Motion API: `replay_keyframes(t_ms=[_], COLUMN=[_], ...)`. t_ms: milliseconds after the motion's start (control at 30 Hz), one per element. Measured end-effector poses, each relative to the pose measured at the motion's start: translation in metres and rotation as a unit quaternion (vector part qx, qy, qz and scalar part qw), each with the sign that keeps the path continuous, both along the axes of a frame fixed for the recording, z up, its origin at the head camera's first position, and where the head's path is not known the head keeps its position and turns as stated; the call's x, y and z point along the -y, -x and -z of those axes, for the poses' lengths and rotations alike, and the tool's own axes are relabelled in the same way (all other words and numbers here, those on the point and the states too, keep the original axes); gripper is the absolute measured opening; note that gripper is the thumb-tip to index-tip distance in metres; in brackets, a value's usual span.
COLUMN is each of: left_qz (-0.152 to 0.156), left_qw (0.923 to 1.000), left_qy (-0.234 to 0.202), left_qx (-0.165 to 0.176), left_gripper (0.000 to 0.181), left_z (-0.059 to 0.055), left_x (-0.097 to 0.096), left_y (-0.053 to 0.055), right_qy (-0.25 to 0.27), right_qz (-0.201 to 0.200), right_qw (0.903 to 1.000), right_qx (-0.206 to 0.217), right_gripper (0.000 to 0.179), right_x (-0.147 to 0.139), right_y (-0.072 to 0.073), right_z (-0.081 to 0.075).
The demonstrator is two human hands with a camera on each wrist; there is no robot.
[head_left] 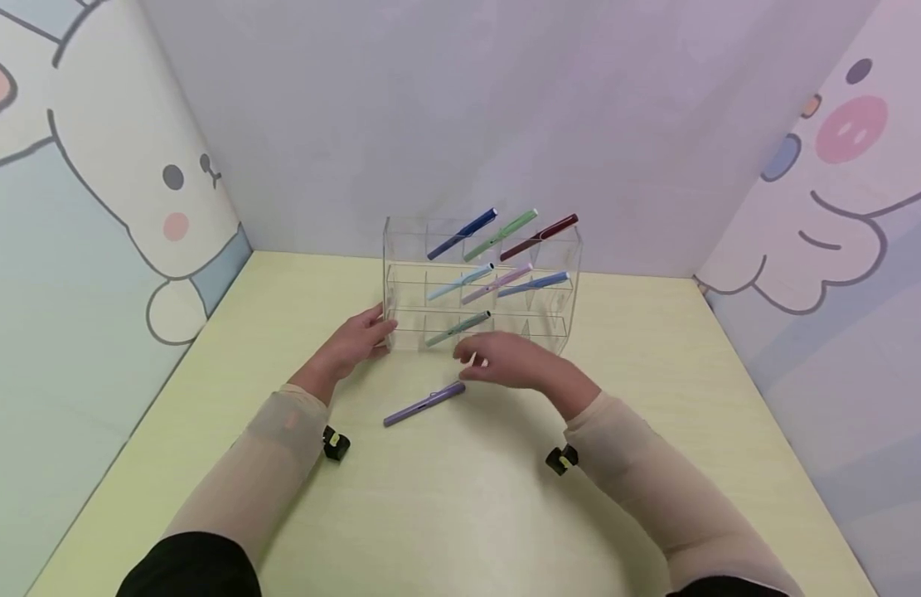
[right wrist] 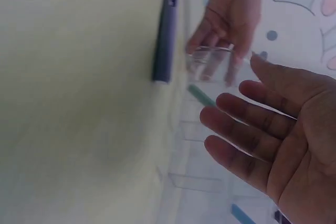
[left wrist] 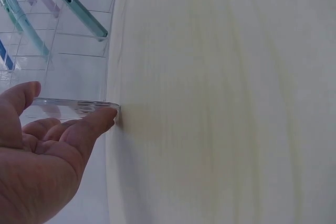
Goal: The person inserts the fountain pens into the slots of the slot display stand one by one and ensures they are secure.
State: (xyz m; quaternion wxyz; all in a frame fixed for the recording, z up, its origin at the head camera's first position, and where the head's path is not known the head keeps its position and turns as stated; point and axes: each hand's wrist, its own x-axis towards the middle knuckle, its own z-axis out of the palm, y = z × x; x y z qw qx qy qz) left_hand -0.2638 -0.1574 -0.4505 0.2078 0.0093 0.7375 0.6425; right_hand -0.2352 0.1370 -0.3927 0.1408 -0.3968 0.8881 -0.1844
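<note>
A clear acrylic pen rack with three tiers stands at the back of the table. My left hand grips its left side panel, thumb and fingers on the panel in the left wrist view. In the lowest tier leans a grey-green pen. My right hand hovers before the rack's lower front, holding nothing, its fingers loosely bent in the right wrist view. On the table just in front of it lies a purple capped pen, slanted, its right end below my fingertips.
The top tier holds a dark blue pen, a light green pen and a dark red pen. In the middle tier are a light blue pen, a pink pen and a blue pen. Printed walls flank the table.
</note>
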Motion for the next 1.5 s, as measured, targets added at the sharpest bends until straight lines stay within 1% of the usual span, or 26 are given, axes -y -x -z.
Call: replay_keyframes(t_ms=[100,133,167,267,367,500,567,667,733,833,933,1033,1133,1233,1333,1500], left_qz=[-0.001,-0.001,-0.002,-0.003,-0.003,-0.001,-0.001,0.003,0.005,0.010,0.011,0.009,0.005,0.005,0.005,0.000], left_qw=[1.0000,1.0000,1.0000,1.0000,1.0000,1.0000,1.0000,1.0000,1.0000,0.9999,0.9999,1.0000,1.0000,0.9999,0.9999,1.0000], left_qy=[0.002,0.003,0.004,0.005,0.003,0.002,0.002,0.003,0.002,0.000,-0.003,0.000,0.004,0.005,0.003,0.004], left_qx=[0.003,0.004,0.002,0.004,0.000,-0.002,0.000,0.003,0.006,0.007,0.005,0.000,-0.004,-0.008,-0.009,-0.001], left_gripper=[0.067,0.067,0.067,0.067,0.067,0.066,0.066,0.065,0.065,0.064,0.064,0.065,0.066,0.065,0.065,0.065], left_z=[0.000,0.000,0.004,0.004,0.003,0.003,0.004,0.005,0.005,0.005,0.004,0.004,0.005,0.005,0.004,0.004], left_x=[0.000,0.000,0.001,0.001,0.001,0.002,0.001,0.002,0.002,0.003,0.002,0.002,0.003,0.002,0.001,0.001], left_y=[0.000,0.000,0.001,0.001,0.000,0.001,0.002,0.003,0.003,0.003,0.003,0.002,0.001,0.001,0.000,0.000], right_qy=[-0.062,-0.074,-0.087,-0.114,-0.124,-0.123,-0.121,-0.119,-0.116,-0.093,-0.046,0.007,0.061,0.120,0.164,0.219], right_qz=[-0.017,-0.021,-0.022,-0.031,-0.046,-0.068,-0.073,-0.079,-0.074,-0.055,-0.035,-0.026,-0.016,0.001,0.020,0.044], right_qw=[0.9979,0.9969,0.9958,0.9920,0.9882,0.9828,0.9812,0.9807,0.9835,0.9915,0.9983,0.9986,0.9923,0.9795,0.9684,0.9536], right_qx=[-0.008,-0.014,-0.020,-0.044,-0.077,-0.120,-0.131,-0.134,-0.118,-0.071,-0.010,0.046,0.106,0.162,0.186,0.202], right_gripper=[0.035,0.035,0.035,0.033,0.024,0.011,0.007,0.004,0.004,0.004,0.004,0.003,0.003,0.004,0.006,0.008], right_x=[0.012,0.015,0.018,0.024,0.027,0.028,0.027,0.024,0.022,0.017,0.012,0.007,0.002,-0.002,-0.006,-0.015], right_y=[0.000,0.000,0.000,0.001,0.002,0.002,0.002,0.003,0.004,0.004,0.005,0.004,0.004,0.003,0.002,0.000], right_z=[0.018,0.022,0.026,0.034,0.039,0.045,0.046,0.048,0.046,0.041,0.035,0.032,0.032,0.034,0.034,0.032])
